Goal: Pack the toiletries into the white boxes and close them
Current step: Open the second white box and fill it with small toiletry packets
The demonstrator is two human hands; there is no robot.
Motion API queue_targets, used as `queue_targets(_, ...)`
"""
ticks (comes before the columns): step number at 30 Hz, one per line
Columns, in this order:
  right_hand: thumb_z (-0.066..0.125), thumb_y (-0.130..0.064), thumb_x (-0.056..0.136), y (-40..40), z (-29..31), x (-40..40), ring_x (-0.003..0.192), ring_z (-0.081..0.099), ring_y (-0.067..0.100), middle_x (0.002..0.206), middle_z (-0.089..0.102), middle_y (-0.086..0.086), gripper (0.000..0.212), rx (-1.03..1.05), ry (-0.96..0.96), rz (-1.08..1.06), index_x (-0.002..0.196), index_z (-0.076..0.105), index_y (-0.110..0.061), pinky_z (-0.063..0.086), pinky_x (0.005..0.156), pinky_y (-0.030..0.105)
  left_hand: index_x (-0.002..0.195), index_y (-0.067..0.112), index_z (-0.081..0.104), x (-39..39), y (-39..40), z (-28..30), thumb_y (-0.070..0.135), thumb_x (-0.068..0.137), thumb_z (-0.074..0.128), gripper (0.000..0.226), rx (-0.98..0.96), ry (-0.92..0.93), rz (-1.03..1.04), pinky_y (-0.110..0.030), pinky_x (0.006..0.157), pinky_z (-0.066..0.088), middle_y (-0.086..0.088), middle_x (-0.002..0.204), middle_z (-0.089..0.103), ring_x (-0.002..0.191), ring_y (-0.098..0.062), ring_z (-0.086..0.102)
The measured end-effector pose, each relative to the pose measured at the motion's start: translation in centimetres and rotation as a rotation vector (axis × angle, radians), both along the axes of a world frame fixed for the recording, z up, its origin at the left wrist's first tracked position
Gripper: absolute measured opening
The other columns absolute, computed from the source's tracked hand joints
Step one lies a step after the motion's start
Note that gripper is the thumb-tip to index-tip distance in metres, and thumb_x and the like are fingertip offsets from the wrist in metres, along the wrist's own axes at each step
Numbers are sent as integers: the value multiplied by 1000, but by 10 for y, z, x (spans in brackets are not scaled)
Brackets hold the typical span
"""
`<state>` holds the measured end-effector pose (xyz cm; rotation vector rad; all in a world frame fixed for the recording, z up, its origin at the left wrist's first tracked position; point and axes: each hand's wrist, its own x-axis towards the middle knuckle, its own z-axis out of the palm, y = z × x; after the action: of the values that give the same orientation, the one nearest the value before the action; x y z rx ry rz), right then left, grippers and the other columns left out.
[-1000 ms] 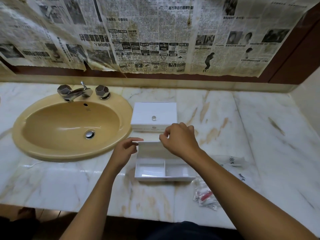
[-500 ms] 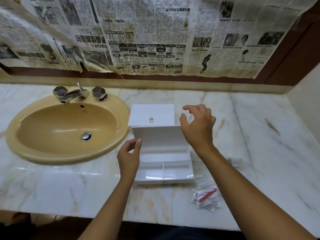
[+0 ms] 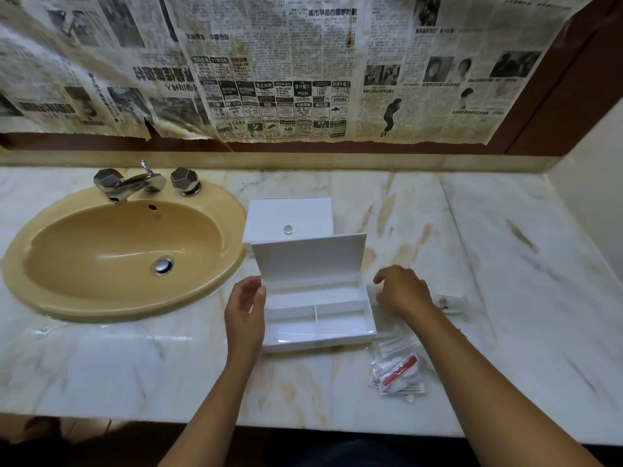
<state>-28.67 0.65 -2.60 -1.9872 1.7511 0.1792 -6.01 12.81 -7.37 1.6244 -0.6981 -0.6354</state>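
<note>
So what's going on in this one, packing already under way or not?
Not yet. A person has the near white box open on the marble counter, lid up, compartments empty. The left hand steadies its left side. The right hand is over the clear toiletry packets lying to the right of it, holding nothing visible. A second white box sits closed behind.

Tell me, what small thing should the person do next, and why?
Probably the right hand should pick up a toiletry packet lying beside it. The open box has its lid up and nothing in its compartments, and the left hand rests against its side.
</note>
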Motion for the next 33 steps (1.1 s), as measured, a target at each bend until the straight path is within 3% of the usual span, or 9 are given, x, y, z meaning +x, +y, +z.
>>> queue_targets(6,51,-2,88,12,-16,0,106,54,27,115,60,7,30,-15,52,12,112,65,-12,47,90,36,114,21,63,9,2,-3,9,96,54,23,48,1,-122,-2,85,43,10,113,65,104,9,57)
queue_targets(11,45,-3,91,15,-19,0,110,49,27,114,58,7,29,-143,31,15,108,66,-13,44,89,37,114,21,64,12,1,-4,10,97,53,23,60,-4,-161,-3,87,42,10,115,65,107,7,56)
queue_targets(14,43,-5,93,13,-15,1,105,49,26,110,58,6,25,-269,-20,6,108,61,-13,43,78,35,112,23,65,13,1,-4,11,97,54,23,65,1,-166,-3,87,42,10,115,65,108,6,57)
queue_targets(18,46,-3,94,13,6,13,94,50,26,102,58,8,16,-503,-244,-62,103,57,-10,37,63,31,111,22,66,15,1,-5,10,97,54,22,85,-10,-171,-1,84,42,10,114,66,104,11,57)
queue_targets(21,43,-8,98,16,33,22,90,51,24,98,59,5,14,-671,-443,-128,101,57,-10,37,62,31,111,22,67,16,0,-3,11,96,54,22,95,-6,-170,-1,83,42,12,112,66,102,13,56)
queue_targets(25,46,-7,98,19,72,32,90,55,19,100,61,2,14,-871,-656,-151,104,58,-9,43,64,28,111,23,67,17,1,-1,13,96,55,22,105,23,-169,-13,89,45,13,112,65,102,11,57)
queue_targets(30,50,1,95,39,117,51,88,56,16,97,60,10,13,-1010,-1010,-58,104,59,1,52,65,32,116,21,67,18,2,0,15,97,55,23,108,62,-176,-17,91,46,13,115,65,103,13,57)
queue_targets(33,51,7,92,59,119,68,92,53,15,97,56,12,11,-998,-1088,95,99,59,6,50,71,28,115,20,67,18,2,0,14,96,56,23,103,86,-172,-14,85,49,14,113,66,101,10,59)
